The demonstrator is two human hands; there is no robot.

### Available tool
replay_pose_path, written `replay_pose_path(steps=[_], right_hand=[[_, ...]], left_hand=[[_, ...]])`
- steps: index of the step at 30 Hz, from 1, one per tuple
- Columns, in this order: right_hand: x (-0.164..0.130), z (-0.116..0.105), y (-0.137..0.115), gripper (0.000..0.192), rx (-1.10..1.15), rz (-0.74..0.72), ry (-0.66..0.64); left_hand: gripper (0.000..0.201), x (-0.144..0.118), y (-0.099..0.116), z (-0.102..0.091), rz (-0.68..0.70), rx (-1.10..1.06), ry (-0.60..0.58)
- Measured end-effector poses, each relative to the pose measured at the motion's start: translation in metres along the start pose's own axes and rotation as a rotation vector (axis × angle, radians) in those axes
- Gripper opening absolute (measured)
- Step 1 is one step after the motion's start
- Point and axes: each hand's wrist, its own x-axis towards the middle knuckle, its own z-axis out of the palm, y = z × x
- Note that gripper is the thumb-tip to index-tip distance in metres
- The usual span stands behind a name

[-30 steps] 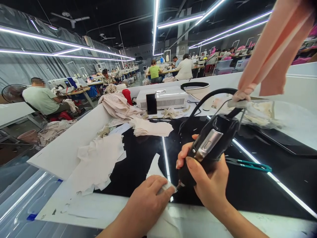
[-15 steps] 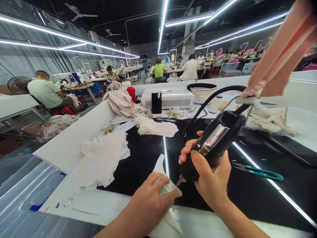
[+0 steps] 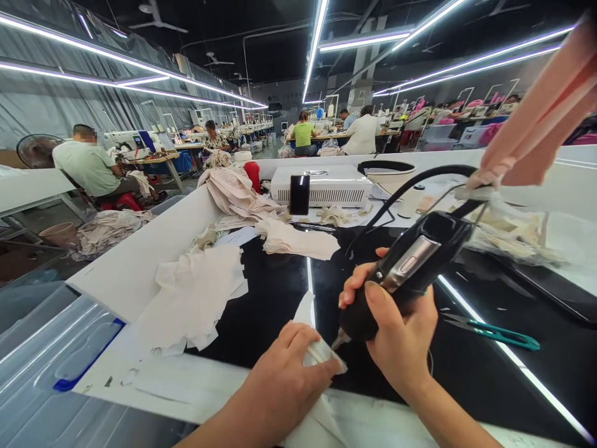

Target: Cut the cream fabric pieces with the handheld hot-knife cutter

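My left hand (image 3: 293,373) is closed on a pale strip of fabric (image 3: 304,311), pinching a folded part between thumb and fingers. The fabric's loose end hangs over the near edge of the table. In my right hand (image 3: 403,330) is a black corded handheld power tool (image 3: 415,255) with a silver switch panel, gripped with thumb on one side and fingers around the other. Its narrow metal tip points down and left, close beside the fabric at my left thumb; I cannot tell whether they touch. Pink cloth (image 3: 536,124) is tied at the tool's upper end.
Teal-handled thread snips (image 3: 504,335) lie right of my right hand on the black glossy surface (image 3: 261,317). Stacks of pale fabric pieces (image 3: 196,292) lie left. Behind stand a phone (image 3: 299,194) and a white vented box (image 3: 347,186). Other people sit at sewing machines farther off.
The view has shifted slightly, so the surroundings sit a little lower and farther right. Both hands keep their grips, and the tool tip stays beside the fabric.
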Motion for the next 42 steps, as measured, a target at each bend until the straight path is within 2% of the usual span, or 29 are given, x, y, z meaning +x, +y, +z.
replay_pose_path(steps=[4, 13, 19, 23, 29, 38, 42], right_hand=[[0.003, 0.004, 0.004, 0.028, 0.009, -0.033, -0.010], [0.002, 0.006, 0.004, 0.020, -0.041, -0.003, -0.005], [-0.007, 0.003, -0.004, 0.032, 0.012, 0.008, -0.042], [-0.010, 0.002, -0.007, 0.035, 0.033, -0.003, -0.052], [-0.010, 0.002, -0.005, 0.035, 0.015, 0.005, -0.037], [-0.002, 0.006, -0.002, 0.036, 0.001, 0.002, -0.008], [-0.002, 0.009, 0.002, 0.030, -0.011, 0.003, -0.024]], left_hand=[[0.032, -0.001, -0.001, 0.001, -0.003, -0.012, -0.003], [0.036, -0.002, 0.004, 0.001, -0.020, 0.009, -0.004], [0.035, -0.010, 0.012, -0.004, 0.032, 0.039, -0.012], [0.037, -0.012, 0.006, -0.012, -0.005, 0.076, -0.062], [0.039, -0.011, -0.005, -0.016, -0.016, 0.062, -0.078], [0.033, -0.010, -0.003, -0.012, -0.017, 0.045, -0.059], [0.030, -0.008, -0.003, -0.014, -0.021, 0.038, -0.059]])
